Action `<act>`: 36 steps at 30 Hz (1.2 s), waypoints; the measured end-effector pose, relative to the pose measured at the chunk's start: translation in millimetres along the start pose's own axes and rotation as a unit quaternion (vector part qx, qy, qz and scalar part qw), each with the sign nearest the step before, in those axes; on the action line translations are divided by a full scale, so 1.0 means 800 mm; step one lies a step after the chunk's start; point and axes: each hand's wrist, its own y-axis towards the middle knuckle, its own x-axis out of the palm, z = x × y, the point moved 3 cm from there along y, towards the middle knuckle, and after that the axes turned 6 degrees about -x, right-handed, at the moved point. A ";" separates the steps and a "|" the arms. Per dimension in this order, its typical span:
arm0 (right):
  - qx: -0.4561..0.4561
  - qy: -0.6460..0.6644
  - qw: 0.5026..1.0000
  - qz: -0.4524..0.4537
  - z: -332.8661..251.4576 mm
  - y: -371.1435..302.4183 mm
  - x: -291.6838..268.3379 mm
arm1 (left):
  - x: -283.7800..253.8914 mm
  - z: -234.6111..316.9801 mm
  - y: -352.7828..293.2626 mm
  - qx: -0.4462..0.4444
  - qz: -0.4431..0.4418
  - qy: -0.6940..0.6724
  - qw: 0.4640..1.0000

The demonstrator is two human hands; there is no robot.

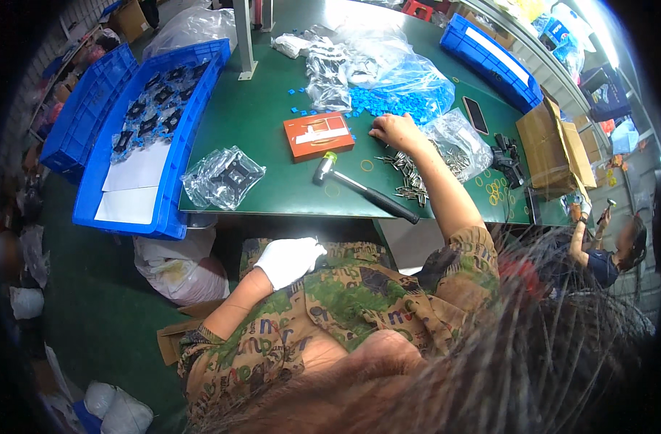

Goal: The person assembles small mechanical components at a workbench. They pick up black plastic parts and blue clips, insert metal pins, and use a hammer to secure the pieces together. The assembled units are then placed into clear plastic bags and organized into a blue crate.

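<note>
My right hand (397, 132), bare, reaches over the green table with its fingers bent together beside a heap of small blue plastic pieces (410, 100). Whatever those fingertips hold is too small to make out. Under that wrist and forearm lies a pile of slim metal pins (411, 179), some in a clear bag (462, 141). My left hand (292, 262), in a white glove, rests at my lap with its fingers closed; anything in them is hidden. Between the hands, a hammer (370, 194) with a black handle lies against an orange-red box (319, 137).
Bagged black frame-shaped parts (229, 177) lie at the table's left edge, beside a blue crate (168, 195) with similar parts. Rubber bands (495, 192), a phone (475, 116), a cardboard box (554, 148) and another blue crate (489, 61) are on the right. A co-worker (601, 253) is farther right.
</note>
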 end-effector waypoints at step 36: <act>-0.265 0.383 0.876 -0.128 -0.259 -0.151 -0.035 | -0.018 -0.005 -0.003 -0.078 -0.048 -0.109 0.990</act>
